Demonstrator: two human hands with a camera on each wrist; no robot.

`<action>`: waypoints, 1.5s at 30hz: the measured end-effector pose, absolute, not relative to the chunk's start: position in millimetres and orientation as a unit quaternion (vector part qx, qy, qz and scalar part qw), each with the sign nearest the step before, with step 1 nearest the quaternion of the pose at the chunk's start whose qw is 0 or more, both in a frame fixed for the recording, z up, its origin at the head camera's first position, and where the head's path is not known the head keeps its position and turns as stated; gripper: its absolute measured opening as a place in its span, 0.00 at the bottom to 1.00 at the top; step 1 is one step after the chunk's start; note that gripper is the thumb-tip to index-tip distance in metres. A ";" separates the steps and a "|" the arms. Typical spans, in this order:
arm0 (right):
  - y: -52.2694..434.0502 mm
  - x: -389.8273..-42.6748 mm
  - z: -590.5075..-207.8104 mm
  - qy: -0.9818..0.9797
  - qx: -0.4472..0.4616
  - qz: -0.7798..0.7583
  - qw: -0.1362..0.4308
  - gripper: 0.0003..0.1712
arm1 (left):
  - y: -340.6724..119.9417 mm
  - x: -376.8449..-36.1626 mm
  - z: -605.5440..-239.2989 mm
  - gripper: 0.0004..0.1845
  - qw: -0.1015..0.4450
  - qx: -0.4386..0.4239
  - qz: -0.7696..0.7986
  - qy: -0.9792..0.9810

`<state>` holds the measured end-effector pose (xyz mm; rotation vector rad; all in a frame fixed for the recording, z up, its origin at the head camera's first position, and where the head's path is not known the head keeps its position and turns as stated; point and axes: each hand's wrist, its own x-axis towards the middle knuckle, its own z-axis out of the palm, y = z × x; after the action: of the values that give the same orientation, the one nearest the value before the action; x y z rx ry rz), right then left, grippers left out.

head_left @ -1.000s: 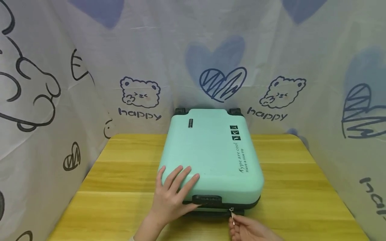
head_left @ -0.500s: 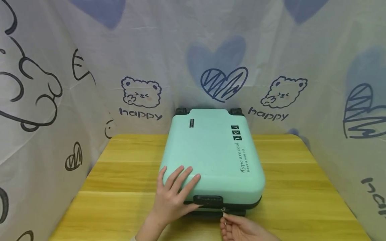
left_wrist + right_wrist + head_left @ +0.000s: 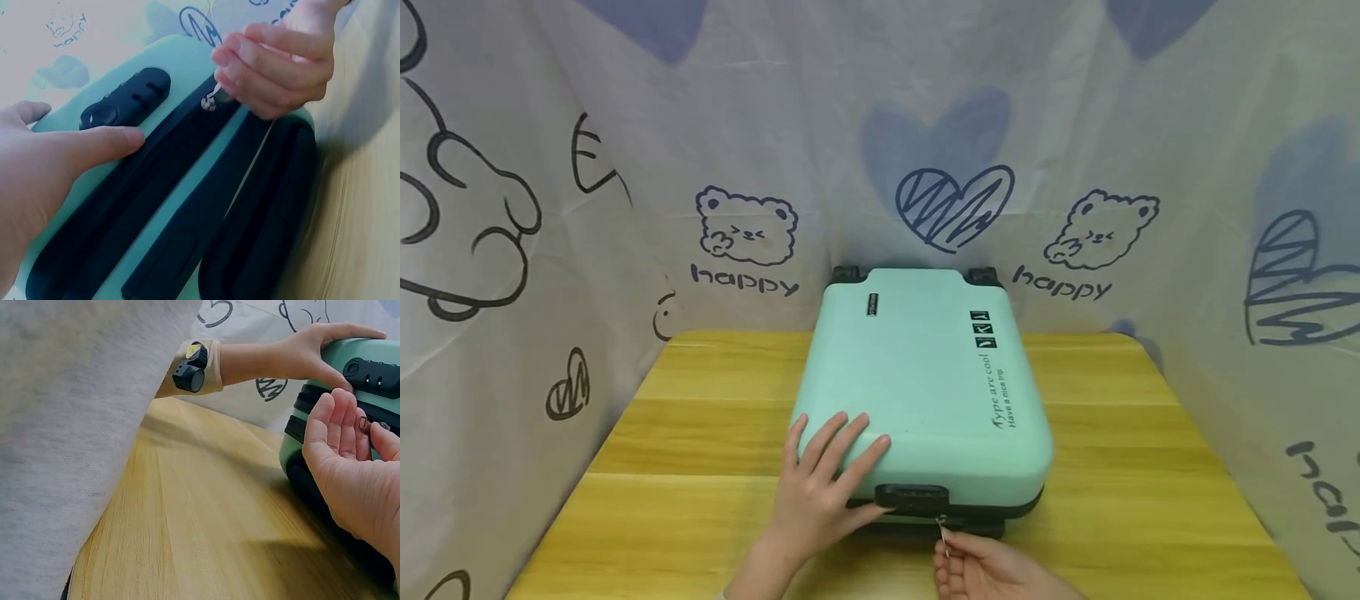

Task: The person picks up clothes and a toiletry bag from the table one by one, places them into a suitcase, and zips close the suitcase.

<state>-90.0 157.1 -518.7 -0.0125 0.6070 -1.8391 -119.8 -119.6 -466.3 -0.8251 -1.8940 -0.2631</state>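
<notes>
A mint-green hard-shell suitcase lies flat, its black combination lock facing me. My left hand rests on its front left corner, fingers spread over the shell. The left thumb reaches along the front edge, just below the lock in the left wrist view. Below the lock's right end, my right hand pinches a metal zipper pull between thumb and fingers. The zipper slider sits on the black zipper band in the left wrist view. The right hand's other fingers are curled, palm turned up.
The suitcase stands on a yellow wood-grain table. Black wheels at its far end are close to a white cloth backdrop printed with hearts and bears. A black handle runs below the zipper band.
My right hand has moved left along the suitcase's front edge with the zipper pull, from right of the lock to its right end. The left hand keeps its place on the shell.
</notes>
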 end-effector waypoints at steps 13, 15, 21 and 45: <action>154.1 -89.9 -518.7 0.247 0.002 -0.781 0.574 0.21 | -139.2 -131.0 -463.1 0.42 0.514 -0.341 -0.159 -0.770; 151.5 -89.7 -517.8 0.252 0.006 -0.777 0.577 0.20 | -139.6 -131.2 -462.4 0.42 0.520 -0.344 -0.159 -0.766; 140.8 -88.6 -516.8 0.262 0.001 -0.768 0.585 0.21 | -139.2 -130.7 -462.4 0.43 0.527 -0.346 -0.155 -0.761; 113.4 -87.0 -506.4 0.270 0.016 -0.760 0.590 0.22 | -140.8 -129.8 -462.2 0.44 0.519 -0.344 -0.162 -0.765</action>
<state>-87.0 113.4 -506.4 0.0375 0.6285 -1.7699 -129.8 -140.8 -462.2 -0.8259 -1.8354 -0.3889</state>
